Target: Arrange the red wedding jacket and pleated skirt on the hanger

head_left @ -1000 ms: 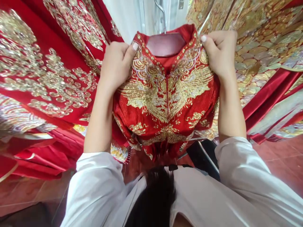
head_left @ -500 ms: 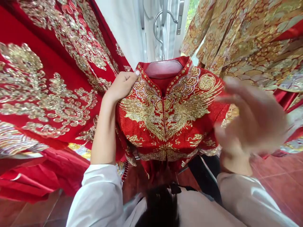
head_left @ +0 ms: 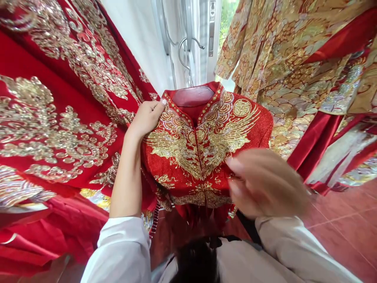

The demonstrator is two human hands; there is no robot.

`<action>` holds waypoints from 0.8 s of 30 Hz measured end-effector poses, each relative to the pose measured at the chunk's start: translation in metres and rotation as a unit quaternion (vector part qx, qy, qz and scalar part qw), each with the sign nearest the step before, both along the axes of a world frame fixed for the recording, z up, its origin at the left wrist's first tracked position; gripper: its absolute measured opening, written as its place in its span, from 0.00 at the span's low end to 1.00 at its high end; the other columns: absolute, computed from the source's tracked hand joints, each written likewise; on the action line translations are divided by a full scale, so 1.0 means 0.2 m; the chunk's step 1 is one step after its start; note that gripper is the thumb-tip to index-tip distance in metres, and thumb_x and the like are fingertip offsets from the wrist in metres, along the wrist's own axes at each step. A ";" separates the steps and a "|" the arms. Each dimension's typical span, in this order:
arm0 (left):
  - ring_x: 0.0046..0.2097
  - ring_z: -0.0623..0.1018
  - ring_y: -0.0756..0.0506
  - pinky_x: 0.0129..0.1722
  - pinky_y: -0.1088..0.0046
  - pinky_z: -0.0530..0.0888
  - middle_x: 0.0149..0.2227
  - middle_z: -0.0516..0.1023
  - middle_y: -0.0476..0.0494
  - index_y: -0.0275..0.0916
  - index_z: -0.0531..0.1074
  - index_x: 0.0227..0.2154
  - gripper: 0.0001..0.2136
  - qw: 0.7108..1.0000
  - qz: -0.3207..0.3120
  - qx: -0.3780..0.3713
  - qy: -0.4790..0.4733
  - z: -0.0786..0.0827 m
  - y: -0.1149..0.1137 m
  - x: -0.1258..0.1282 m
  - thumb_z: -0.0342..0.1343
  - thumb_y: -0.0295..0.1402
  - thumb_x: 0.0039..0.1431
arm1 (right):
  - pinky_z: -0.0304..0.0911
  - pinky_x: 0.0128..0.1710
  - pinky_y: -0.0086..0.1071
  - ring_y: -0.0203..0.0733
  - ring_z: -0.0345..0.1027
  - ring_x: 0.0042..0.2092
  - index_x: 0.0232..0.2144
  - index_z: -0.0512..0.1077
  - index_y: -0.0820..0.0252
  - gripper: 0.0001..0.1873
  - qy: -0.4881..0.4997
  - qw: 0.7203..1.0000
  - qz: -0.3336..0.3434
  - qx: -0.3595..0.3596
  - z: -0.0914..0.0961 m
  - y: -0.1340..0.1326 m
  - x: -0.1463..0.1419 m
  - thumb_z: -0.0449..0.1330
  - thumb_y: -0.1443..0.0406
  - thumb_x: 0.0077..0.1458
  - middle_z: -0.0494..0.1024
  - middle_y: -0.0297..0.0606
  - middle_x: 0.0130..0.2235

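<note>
A red jacket with gold embroidery, a stand collar and a front closure hangs on a hanger with a metal hook. My left hand is closed over the jacket's shoulder beside the collar, thumb on the front and fingers behind. In front of the jacket's lower side, my right hand is smeared by motion. Its fingertips are near the embroidered front; whether they touch the cloth I cannot tell.
To the left hangs a red garment with gold sequin work. A gold patterned garment hangs on the right. Behind the hook stand a white door frame and pale handles. Reddish tiles cover the floor.
My right hand has moved left and down, from beside the shoulder to the jacket's lower front. My left hand keeps its grip. The jacket appears lower and further left in view.
</note>
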State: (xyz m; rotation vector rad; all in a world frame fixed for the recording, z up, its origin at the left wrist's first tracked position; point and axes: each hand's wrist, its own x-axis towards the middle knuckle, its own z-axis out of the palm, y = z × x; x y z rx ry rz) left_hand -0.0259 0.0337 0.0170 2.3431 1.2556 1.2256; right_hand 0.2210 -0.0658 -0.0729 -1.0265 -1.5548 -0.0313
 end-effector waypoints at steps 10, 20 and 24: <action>0.22 0.50 0.51 0.26 0.72 0.50 0.19 0.47 0.51 0.39 0.46 0.17 0.21 0.998 0.055 0.036 0.005 0.00 -0.07 0.01 0.45 0.40 0.63 | 0.56 0.33 0.29 0.31 0.60 0.29 0.29 0.64 0.61 0.09 0.067 0.995 0.038 -0.059 0.00 0.24 -0.33 0.55 0.61 0.56 0.67 0.34 0.27; 0.24 0.50 0.53 0.26 0.74 0.51 0.19 0.47 0.52 0.38 0.47 0.17 0.22 0.990 0.114 0.074 0.044 -0.01 -0.12 0.03 0.46 0.40 0.64 | 0.54 0.26 0.25 0.29 0.57 0.25 0.35 0.51 0.57 0.16 0.334 0.917 0.194 -0.103 -0.22 0.08 -0.36 0.58 0.64 0.51 0.62 0.26 0.24; 0.24 0.55 0.53 0.29 0.76 0.58 0.19 0.55 0.52 0.37 0.56 0.18 0.20 0.977 0.172 0.098 0.081 -0.04 -0.17 0.04 0.46 0.42 0.64 | 0.57 0.28 0.24 0.29 0.55 0.26 0.30 0.48 0.57 0.20 0.362 0.893 0.135 -0.232 -0.66 -0.08 -0.33 0.59 0.60 0.47 0.57 0.25 0.23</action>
